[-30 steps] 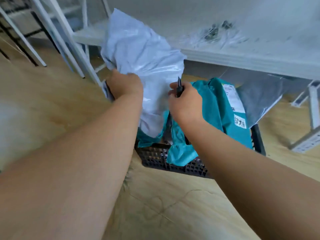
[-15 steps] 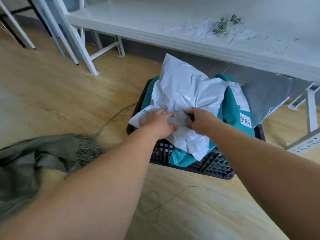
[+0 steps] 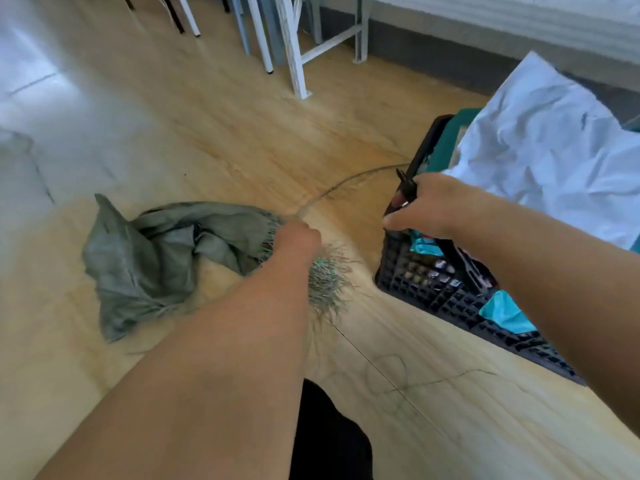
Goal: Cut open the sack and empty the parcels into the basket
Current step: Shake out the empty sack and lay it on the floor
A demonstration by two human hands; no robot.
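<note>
Down on the pale wooden plank floor (image 3: 214, 140) lies the crumpled grey-green woven sack (image 3: 145, 258), slack and flattened, its cut mouth a fringe of loose frayed threads (image 3: 327, 282) pointing toward the basket. The left hand (image 3: 294, 242) is right at that frayed mouth, seen from the back with the fingers turned under and out of sight, so whether they have closed on the fabric cannot be told; the hand does sit against the sack's edge. A long thin strand (image 3: 349, 181) curves off the sack's mouth across the floor to the near corner of the basket. Over to the right, the right hand (image 3: 429, 206) is curled round a small dark cutting tool (image 3: 403, 192), its black tip poking up above the knuckles, thumb stretched out low along the basket's rim. That black plastic lattice basket (image 3: 433, 289) stands on the floor just beside the sack's fringe, and it is full: a big crinkled white plastic mailer parcel (image 3: 554, 150) lies on top, spilling over the far side, with teal plastic parcels (image 3: 505, 313) showing beneath it and through the mesh wall. Behind, white metal frame legs (image 3: 294, 46) stand on the floor near the far edge, and a dark trouser leg (image 3: 329, 438) shows at the bottom.
</note>
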